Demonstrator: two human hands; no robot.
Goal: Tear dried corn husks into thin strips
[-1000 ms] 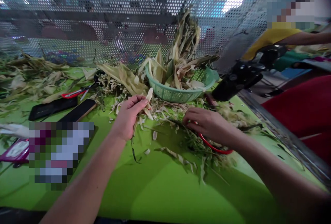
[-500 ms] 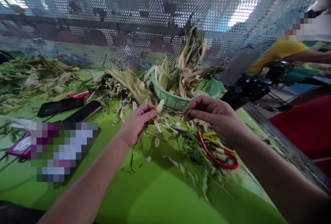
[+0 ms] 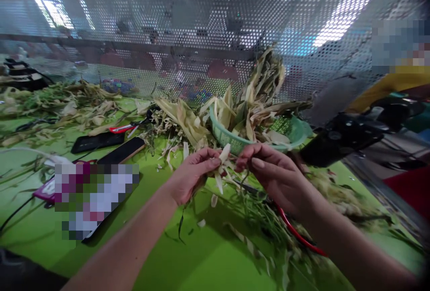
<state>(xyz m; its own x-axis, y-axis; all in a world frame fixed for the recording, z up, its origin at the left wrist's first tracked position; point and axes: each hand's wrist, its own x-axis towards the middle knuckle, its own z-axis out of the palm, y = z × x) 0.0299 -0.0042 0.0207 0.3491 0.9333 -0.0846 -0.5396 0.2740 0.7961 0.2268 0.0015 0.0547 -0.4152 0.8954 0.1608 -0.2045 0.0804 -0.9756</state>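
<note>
Between the thumb and fingers of my left hand (image 3: 194, 175) are pale, petal-like strips of dried corn husk (image 3: 224, 153), bunched like a small flower. Dark thin ends hang beneath that palm. My right hand (image 3: 277, 172) is closed in a pinch just to the right of the bunch. A thin greenish strand shows under its fingertips, but whether they grip it is unclear. Below my right wrist lies a red looped handle (image 3: 295, 232), partly covered by the forearm, among green plant stems (image 3: 262, 215).
Behind my hands a green plastic basket (image 3: 231, 138) holds dried husks (image 3: 262, 85). On the left are phones (image 3: 121, 151), a red cutter (image 3: 122, 128) and a husk pile (image 3: 74, 103). A black device (image 3: 339, 136) and a person's yellow sleeve (image 3: 379, 89) are at the right.
My right hand has come left, close to the bunch in my left hand. The view has shifted, so the table's things appear farther right and lower. The red handle is now more covered.
</note>
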